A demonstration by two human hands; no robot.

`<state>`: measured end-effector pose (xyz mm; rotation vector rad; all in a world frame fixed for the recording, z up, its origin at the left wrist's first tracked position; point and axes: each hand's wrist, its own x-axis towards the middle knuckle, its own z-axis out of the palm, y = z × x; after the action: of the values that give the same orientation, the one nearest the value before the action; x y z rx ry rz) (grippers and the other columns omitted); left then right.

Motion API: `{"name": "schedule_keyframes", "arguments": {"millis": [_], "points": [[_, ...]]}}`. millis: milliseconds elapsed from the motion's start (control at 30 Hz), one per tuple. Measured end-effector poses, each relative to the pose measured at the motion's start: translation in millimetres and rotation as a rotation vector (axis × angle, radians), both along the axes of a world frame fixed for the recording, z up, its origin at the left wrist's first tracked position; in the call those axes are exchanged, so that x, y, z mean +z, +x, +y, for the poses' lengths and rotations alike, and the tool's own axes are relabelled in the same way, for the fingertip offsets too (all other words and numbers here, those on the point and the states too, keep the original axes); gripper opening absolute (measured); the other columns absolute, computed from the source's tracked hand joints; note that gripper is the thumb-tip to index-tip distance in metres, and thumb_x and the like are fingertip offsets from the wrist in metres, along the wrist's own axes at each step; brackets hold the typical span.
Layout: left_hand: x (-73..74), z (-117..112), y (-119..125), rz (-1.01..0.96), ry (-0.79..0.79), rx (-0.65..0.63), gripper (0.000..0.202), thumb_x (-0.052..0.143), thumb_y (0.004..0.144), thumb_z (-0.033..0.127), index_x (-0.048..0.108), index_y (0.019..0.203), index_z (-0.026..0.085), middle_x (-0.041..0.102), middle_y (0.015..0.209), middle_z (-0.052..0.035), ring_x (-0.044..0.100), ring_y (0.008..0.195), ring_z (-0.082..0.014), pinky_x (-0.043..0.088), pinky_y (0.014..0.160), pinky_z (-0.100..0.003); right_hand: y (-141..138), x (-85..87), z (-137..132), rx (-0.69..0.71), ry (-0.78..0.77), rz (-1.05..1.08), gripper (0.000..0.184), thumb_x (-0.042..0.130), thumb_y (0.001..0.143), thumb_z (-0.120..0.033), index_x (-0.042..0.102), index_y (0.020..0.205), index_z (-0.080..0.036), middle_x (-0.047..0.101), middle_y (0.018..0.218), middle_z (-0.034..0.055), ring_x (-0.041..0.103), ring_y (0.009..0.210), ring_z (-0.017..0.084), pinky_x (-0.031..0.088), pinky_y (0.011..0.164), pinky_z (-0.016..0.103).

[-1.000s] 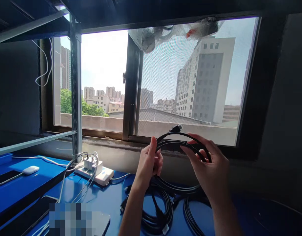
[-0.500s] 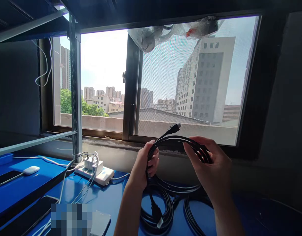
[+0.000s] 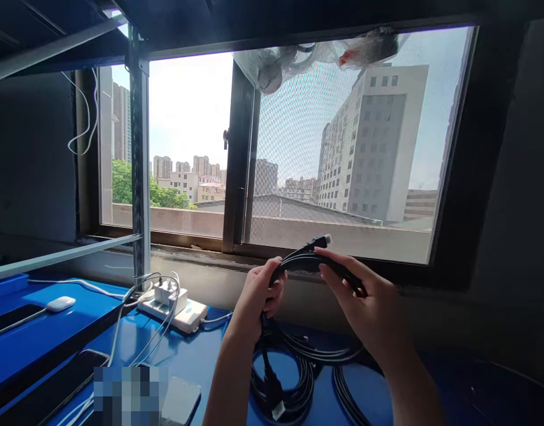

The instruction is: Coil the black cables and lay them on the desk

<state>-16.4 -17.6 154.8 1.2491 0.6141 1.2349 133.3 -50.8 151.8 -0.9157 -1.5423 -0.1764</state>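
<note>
A coiled black HDMI cable is held up over the table between my two hands. My left hand is closed around one side of the bundle. My right hand has its thumb and fingers around the other side, palm partly hidden. One plug points up and right above the coil; a second plug hangs below my left hand. Beneath lie more coiled black cables: one coil under the hanging plug, another coil to its right, and further loops behind.
On the left, a white power strip with chargers and tangled white cords sits on the blue table. Phones lie nearer me. A metal shelf post rises before the window, and plastic bags hang at its top.
My right hand has moved left and slightly down along the bundle, closer to my left hand. The upper plug sits a little lower and further right. The view has shifted slightly.
</note>
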Motion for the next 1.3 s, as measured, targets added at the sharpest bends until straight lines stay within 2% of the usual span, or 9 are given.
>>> {"name": "schedule_keyframes", "arguments": {"millis": [100, 333, 500, 567, 667, 833, 933, 1067, 1300], "points": [[0.1, -1.5, 0.7, 0.000, -0.001, 0.007, 0.042, 0.061, 0.052, 0.059, 0.045, 0.055, 0.020, 0.022, 0.033, 0.0135, 0.017, 0.027, -0.0008, 0.012, 0.030, -0.018, -0.2, 0.8, 0.6, -0.003, 0.033, 0.014, 0.027, 0.061, 0.082, -0.042, 0.076, 0.095, -0.023, 0.063, 0.060, -0.0008, 0.044, 0.040, 0.007, 0.037, 0.037, 0.018], [-1.4, -2.0, 4.8, 0.006, 0.032, 0.089, 0.045, 0.058, 0.053, 0.062, 0.049, 0.063, 0.019, 0.025, 0.034, 0.0136, 0.016, 0.028, -0.0015, 0.008, 0.030, -0.019, -1.9, -0.6, 2.1, 0.012, 0.095, 0.040, 0.025, 0.061, 0.084, -0.042, 0.075, 0.082, -0.022, 0.069, 0.068, 0.0026, 0.060, 0.052, 0.012, 0.045, 0.044, 0.018], [2.1, -7.7, 3.1, -0.047, 0.110, 0.113, 0.061, 0.063, 0.059, 0.056, 0.055, 0.105, 0.017, 0.028, 0.037, 0.0157, 0.015, 0.031, -0.0031, 0.011, 0.033, -0.017, -3.8, -1.0, 2.4, 0.007, 0.090, 0.106, 0.026, 0.063, 0.082, -0.044, 0.075, 0.081, -0.021, 0.070, 0.069, 0.0038, 0.060, 0.053, 0.013, 0.046, 0.044, 0.020], [3.7, -10.3, 1.4, -0.045, 0.167, 0.089, 0.062, 0.063, 0.064, 0.057, 0.056, 0.112, 0.018, 0.029, 0.039, 0.0146, 0.015, 0.032, -0.0030, 0.011, 0.034, -0.017, -3.7, -1.8, 3.1, 0.012, 0.087, 0.122, 0.024, 0.062, 0.082, -0.043, 0.074, 0.084, -0.022, 0.071, 0.076, 0.0042, 0.062, 0.059, 0.014, 0.047, 0.046, 0.020], [4.2, -11.8, -0.8, -0.026, 0.218, 0.068, 0.059, 0.061, 0.069, 0.061, 0.064, 0.106, 0.016, 0.028, 0.041, 0.0124, 0.016, 0.034, -0.0024, 0.011, 0.035, -0.017, -3.4, -4.0, 5.3, -0.015, 0.102, 0.128, 0.025, 0.062, 0.083, -0.042, 0.072, 0.097, -0.025, 0.069, 0.087, 0.0043, 0.061, 0.064, 0.014, 0.046, 0.045, 0.021], [1.4, -9.6, 1.1, 0.001, 0.244, 0.062, 0.061, 0.064, 0.066, 0.068, 0.071, 0.094, 0.015, 0.028, 0.042, 0.0107, 0.018, 0.036, -0.0024, 0.012, 0.036, -0.018, -4.3, -8.9, 11.6, -0.151, 0.170, 0.177, 0.039, 0.064, 0.080, -0.051, 0.066, 0.111, -0.027, 0.060, 0.099, 0.0056, 0.058, 0.077, 0.016, 0.050, 0.052, 0.023], [-0.1, -9.4, 5.9, -0.005, 0.286, 0.120, 0.050, 0.074, 0.061, 0.057, 0.072, 0.086, 0.014, 0.033, 0.044, 0.0098, 0.020, 0.039, -0.0018, 0.014, 0.037, -0.018, -5.0, -10.2, 15.3, -0.183, 0.186, 0.173, 0.037, 0.061, 0.081, -0.054, 0.069, 0.103, -0.026, 0.059, 0.100, 0.0071, 0.058, 0.078, 0.016, 0.049, 0.051, 0.023], [-0.8, -8.9, 9.9, -0.038, 0.324, 0.198, 0.035, 0.074, 0.064, 0.046, 0.072, 0.078, 0.014, 0.035, 0.044, 0.0086, 0.023, 0.040, -0.0027, 0.017, 0.038, -0.019, -5.5, -8.9, 17.2, -0.133, 0.155, 0.170, 0.035, 0.060, 0.082, -0.054, 0.073, 0.090, -0.023, 0.061, 0.086, 0.0059, 0.056, 0.063, 0.013, 0.044, 0.043, 0.021], [1.8, -8.5, 7.5, -0.059, 0.351, 0.367, 0.021, 0.074, 0.062, 0.037, 0.074, 0.072, 0.018, 0.041, 0.043, 0.0059, 0.038, 0.045, -0.0074, 0.026, 0.040, -0.020, -14.4, -2.3, 8.8, -0.074, 0.098, 0.248, 0.033, 0.072, 0.070, -0.050, 0.074, 0.085, -0.021, 0.064, 0.077, 0.0039, 0.048, 0.050, 0.010, 0.043, 0.042, 0.022]]}}
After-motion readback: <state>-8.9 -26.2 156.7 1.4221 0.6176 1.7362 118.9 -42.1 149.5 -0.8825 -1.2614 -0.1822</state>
